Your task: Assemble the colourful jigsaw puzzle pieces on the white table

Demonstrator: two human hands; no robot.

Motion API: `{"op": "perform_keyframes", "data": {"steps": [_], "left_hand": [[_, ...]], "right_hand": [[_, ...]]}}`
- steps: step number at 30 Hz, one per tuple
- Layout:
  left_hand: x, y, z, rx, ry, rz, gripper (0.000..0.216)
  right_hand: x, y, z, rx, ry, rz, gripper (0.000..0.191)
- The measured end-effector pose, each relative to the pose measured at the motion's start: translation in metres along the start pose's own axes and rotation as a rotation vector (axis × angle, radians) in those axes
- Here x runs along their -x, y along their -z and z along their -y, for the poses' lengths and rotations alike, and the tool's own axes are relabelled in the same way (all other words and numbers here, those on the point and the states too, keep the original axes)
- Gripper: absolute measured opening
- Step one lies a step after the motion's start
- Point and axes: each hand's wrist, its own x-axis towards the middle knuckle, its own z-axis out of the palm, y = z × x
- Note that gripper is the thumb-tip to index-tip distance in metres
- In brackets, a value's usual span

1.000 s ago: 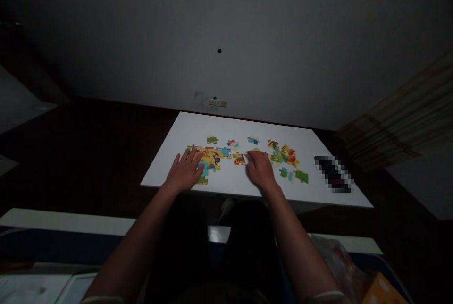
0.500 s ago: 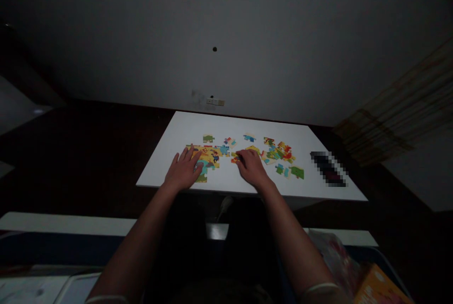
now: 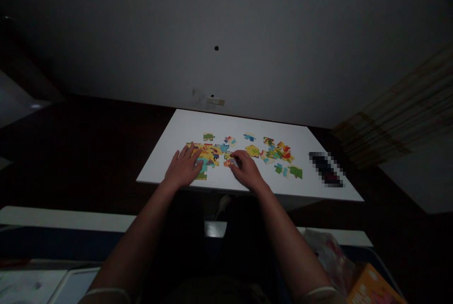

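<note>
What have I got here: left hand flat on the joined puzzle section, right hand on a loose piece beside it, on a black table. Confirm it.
Wrong on the table: the head view shows it white. The left hand, joined puzzle section, right hand and loose piece are as stated.

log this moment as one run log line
left hand: flat on joined puzzle section | right hand: fingertips on loose piece beside section | loose pieces: scattered right | surface: white table

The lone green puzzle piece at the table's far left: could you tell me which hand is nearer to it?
Left. The left hand lies just below the green piece; the right hand is further right.
</note>
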Motion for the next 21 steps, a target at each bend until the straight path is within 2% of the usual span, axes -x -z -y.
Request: {"op": "perform_keyframes", "data": {"steps": [11, 21], "left_hand": [[0.002, 0.003, -0.002, -0.018, 0.006, 0.028, 0.066], [0.001, 0.001, -0.001, -0.013, 0.009, 0.027, 0.066]], "right_hand": [[-0.005, -0.013, 0.003, 0.106, 0.087, 0.026, 0.021], [-0.004, -0.013, 0.002, 0.143, 0.105, 0.034, 0.022]]}}
